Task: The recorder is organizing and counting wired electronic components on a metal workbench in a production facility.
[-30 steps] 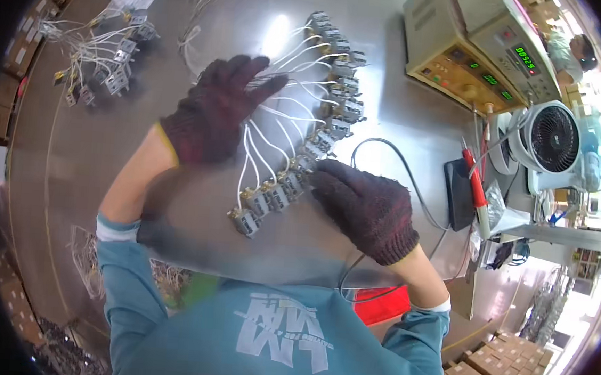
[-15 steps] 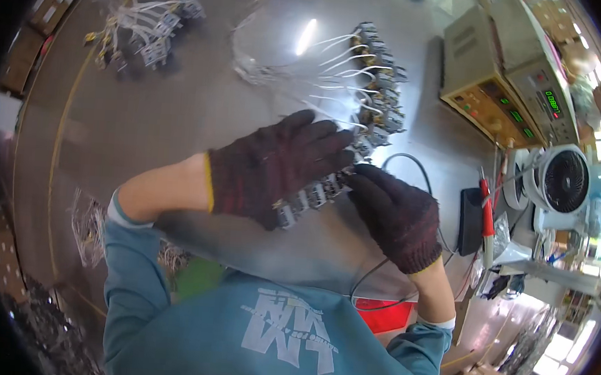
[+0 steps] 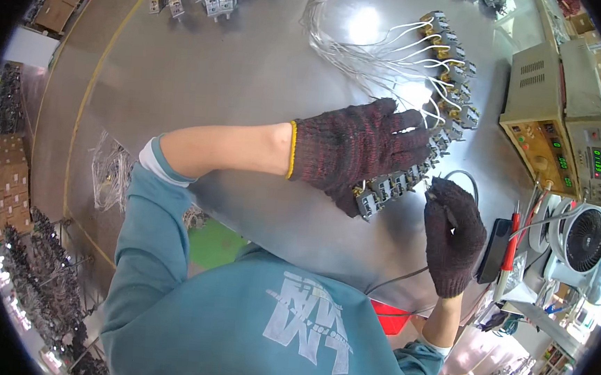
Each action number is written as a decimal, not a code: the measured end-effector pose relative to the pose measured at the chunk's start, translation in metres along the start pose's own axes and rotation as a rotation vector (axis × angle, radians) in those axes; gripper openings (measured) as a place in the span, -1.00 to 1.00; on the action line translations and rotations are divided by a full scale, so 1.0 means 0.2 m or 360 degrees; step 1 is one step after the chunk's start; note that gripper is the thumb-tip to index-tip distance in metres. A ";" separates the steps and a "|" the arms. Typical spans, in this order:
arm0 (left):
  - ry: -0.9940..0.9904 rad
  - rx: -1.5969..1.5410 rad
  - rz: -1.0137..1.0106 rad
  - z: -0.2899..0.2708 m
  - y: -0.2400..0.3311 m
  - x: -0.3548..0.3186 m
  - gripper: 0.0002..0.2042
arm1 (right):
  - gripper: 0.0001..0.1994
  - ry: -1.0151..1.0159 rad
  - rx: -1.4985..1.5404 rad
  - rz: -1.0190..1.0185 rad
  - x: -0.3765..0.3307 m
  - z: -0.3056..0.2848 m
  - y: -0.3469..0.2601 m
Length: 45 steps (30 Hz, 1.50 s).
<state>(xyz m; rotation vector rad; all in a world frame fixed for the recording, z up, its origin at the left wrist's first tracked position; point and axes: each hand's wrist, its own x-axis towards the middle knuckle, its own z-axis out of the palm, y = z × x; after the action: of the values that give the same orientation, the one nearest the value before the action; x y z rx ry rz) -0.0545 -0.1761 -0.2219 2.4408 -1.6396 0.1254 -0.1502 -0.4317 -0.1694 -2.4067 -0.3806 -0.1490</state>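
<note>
The left hand (image 3: 362,146) lay spread partly over metal parts (image 3: 457,76), one o'clock from the white-lettered shirt (image 3: 236,315). The right hand (image 3: 456,237) was curled; I couldn't tell if it held anything. Green numbers (image 3: 597,162) glowed at two o'clock.

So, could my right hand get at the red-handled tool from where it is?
Probably yes: your right hand is close by, to the left of the red-handled tool. A flat dark slab lies between, but looks low enough to reach over.

Connector row (image 3: 455,74) on table (image 3: 202,97), wire bundle (image 3: 322,44) at left, instruments (image 3: 536,89) at right
</note>
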 end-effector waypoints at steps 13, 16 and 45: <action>0.0176 0.0161 0.0067 0.09 -0.01 0.03 -0.10 | -0.67 -0.0124 -0.0674 -0.0456 0.02 -0.01 0.06; 0.0270 0.0219 0.0078 0.13 -0.02 0.05 -0.04 | -0.67 -0.0027 -0.0412 -0.0261 -0.02 0.04 0.08; 0.0194 0.0128 0.0050 0.10 -0.02 0.09 0.07 | -0.60 -0.0234 -0.0579 -0.0449 -0.06 0.03 -0.02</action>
<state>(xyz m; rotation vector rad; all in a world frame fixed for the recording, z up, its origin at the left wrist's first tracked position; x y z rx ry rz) -0.0450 -0.1954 -0.2394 2.4130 -1.6506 0.3440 -0.1633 -0.4284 -0.1739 -2.7177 -0.8234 -0.1804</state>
